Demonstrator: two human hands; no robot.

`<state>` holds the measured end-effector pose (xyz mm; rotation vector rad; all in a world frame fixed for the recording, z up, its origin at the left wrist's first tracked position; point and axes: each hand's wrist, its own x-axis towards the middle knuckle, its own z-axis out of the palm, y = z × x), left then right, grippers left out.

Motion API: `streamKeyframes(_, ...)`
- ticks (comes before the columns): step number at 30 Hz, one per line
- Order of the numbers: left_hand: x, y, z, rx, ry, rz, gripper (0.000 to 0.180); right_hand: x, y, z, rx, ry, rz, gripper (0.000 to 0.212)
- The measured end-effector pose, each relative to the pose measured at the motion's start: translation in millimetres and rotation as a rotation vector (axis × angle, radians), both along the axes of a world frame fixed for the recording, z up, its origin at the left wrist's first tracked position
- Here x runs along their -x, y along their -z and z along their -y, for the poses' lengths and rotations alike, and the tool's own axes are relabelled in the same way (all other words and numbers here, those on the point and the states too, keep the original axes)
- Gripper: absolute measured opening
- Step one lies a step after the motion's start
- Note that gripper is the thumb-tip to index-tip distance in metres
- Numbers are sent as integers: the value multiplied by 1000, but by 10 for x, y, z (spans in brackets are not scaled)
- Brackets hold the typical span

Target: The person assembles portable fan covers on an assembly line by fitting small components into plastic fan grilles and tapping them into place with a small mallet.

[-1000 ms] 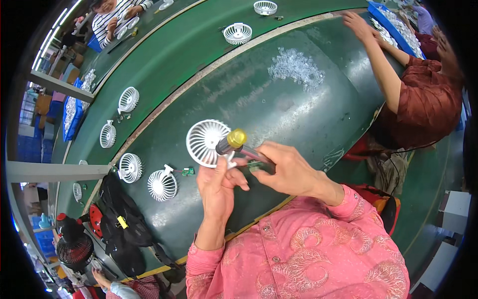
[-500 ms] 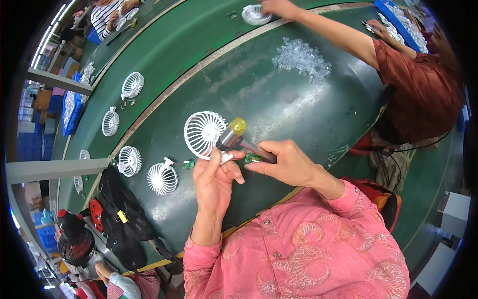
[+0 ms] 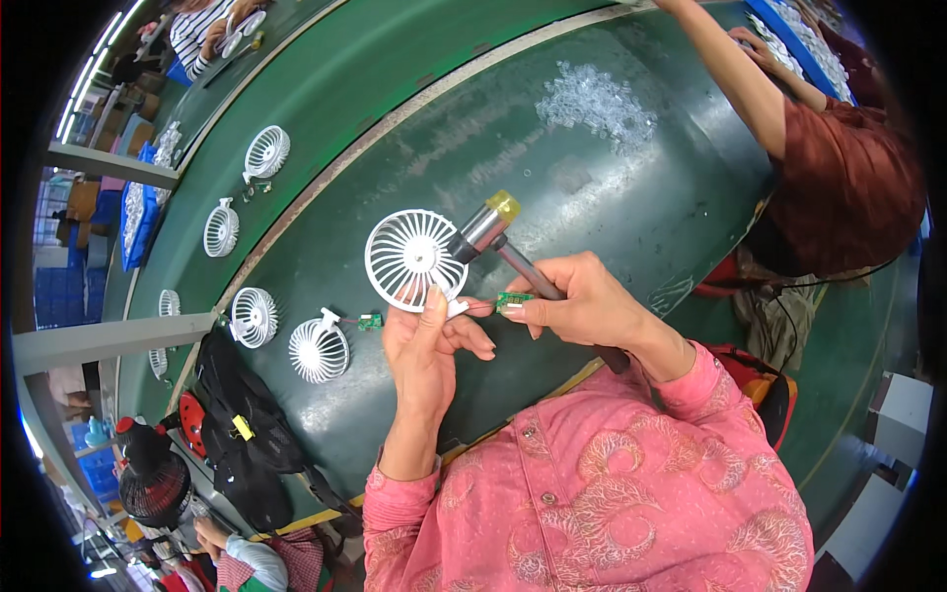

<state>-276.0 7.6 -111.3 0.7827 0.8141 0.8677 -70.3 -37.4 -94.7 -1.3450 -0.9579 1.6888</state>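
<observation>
My left hand [image 3: 426,345] grips the lower edge of a white round fan grille [image 3: 409,257], held upright over the green table [image 3: 552,187]. My right hand [image 3: 582,306] holds a small hammer [image 3: 493,232] with a yellow tip and metal head, its handle running under the fingers. The same hand pinches a small green circuit board [image 3: 514,299] between thumb and fingertip, joined by thin wires to the fan grille.
Two more white fan grilles [image 3: 318,348] lie on the table at left, others ride the green conveyor belt [image 3: 266,151]. A heap of clear small parts [image 3: 597,99] lies farther off. A person in a brown shirt [image 3: 848,168] reaches across at right. A black bag [image 3: 247,434] hangs at the table's edge.
The fan grille and hammer sit a bit higher and nearer in view. The neighbouring person's arm has stretched across the table toward the conveyor. Grilles on the belt have shifted along.
</observation>
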Motion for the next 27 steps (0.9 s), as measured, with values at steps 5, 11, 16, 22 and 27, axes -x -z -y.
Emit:
streamKeyframes(5, -16, -3, 24, 8, 19, -33, 30, -70, 10, -10, 102, 23, -132, 19)
streamKeyframes(11, -30, -4, 24, 58, 8, 21, 28, -68, 5, -8, 65, -22, -24, 20)
streamKeyframes(16, -26, 25, 3, 60, -16, 16, 29, -74, 4, -29, -38, -39, 105, 16)
streamKeyframes(22, -110, 78, -4, 152, 34, 30, 27, 142, 46, -37, -699, 103, 560, 15)
streamKeyframes(27, -128, 100, -164, 378, 85, 16, 37, 267, -8, -107, -858, -166, 935, 34)
